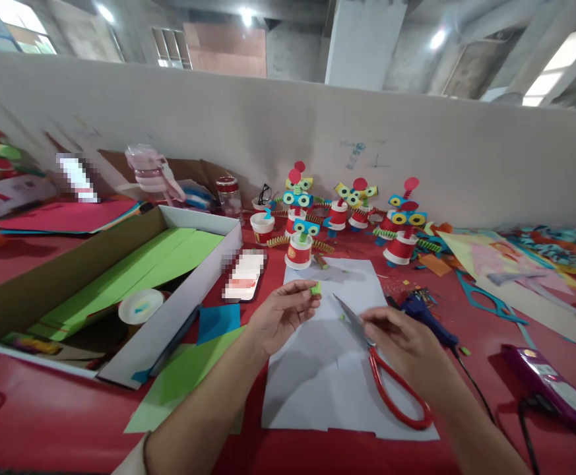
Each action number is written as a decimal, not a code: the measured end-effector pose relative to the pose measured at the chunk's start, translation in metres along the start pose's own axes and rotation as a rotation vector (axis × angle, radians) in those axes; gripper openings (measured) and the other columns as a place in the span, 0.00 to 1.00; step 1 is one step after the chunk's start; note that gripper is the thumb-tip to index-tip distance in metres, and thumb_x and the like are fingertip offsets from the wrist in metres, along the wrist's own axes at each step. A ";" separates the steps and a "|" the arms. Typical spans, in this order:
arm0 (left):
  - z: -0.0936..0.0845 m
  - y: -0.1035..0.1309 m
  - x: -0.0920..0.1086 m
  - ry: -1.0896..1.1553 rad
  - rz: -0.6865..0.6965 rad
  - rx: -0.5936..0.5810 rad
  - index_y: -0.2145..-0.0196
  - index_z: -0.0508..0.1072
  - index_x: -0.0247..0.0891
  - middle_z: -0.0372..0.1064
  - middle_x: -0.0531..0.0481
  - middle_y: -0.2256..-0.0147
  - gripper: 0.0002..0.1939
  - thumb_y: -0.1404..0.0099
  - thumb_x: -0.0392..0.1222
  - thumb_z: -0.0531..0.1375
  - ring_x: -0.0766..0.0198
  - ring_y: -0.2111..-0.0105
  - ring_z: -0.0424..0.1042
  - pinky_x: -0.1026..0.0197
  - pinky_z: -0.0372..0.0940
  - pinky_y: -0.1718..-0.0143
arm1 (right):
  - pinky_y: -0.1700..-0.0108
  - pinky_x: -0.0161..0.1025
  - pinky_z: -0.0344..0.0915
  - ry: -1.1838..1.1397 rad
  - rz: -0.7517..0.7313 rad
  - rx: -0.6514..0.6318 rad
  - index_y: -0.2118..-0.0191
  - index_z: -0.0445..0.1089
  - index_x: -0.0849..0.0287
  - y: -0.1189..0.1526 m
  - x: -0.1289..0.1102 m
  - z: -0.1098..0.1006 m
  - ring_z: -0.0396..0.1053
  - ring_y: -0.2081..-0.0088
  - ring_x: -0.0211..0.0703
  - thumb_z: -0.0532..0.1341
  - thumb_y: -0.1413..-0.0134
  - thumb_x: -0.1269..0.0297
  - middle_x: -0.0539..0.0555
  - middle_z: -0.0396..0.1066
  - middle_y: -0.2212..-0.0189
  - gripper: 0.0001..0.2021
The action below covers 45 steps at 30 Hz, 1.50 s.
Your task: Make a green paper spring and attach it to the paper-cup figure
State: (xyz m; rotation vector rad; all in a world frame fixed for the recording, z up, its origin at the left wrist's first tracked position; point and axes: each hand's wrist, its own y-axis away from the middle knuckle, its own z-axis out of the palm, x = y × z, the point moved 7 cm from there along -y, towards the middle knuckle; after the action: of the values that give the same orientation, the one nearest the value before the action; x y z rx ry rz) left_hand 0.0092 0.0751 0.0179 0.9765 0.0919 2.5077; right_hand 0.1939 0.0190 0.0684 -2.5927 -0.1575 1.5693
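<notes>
Over a white sheet of paper (312, 396), my left hand (285, 313) pinches a small piece of green paper (316, 288) between thumb and fingertips. My right hand (404, 340) has its fingers curled at the blades of a pair of red-handled scissors (374, 363), near the pivot. The blades point up and left, towards my left hand, and the red loops hang towards me, outside the fingers. Part of the right-hand grip is hidden behind the hand. Tiny green scraps lie on the white sheet between the hands.
Several red paper-cup figures (298, 251) stand behind the sheet. At left is a white box (193, 267) with green paper; a phone (245, 276) lies beside it. To the right are a blue glue gun (429, 320), its cord, and a purple device (552, 386).
</notes>
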 end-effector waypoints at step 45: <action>-0.004 0.002 -0.002 -0.190 0.117 0.133 0.71 0.80 0.34 0.76 0.49 0.74 0.13 0.58 0.35 0.74 0.67 0.71 0.73 0.63 0.68 0.62 | 0.59 0.43 0.72 0.130 -0.578 0.236 0.59 0.75 0.50 -0.023 -0.036 0.049 0.73 0.62 0.44 0.58 0.43 0.73 0.53 0.76 0.65 0.12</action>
State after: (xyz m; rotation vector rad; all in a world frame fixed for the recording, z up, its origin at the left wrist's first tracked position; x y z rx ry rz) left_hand 0.0072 0.0727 0.0142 1.3043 0.1475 2.5248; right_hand 0.1330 0.0380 0.0805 -2.1828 -0.6067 1.1325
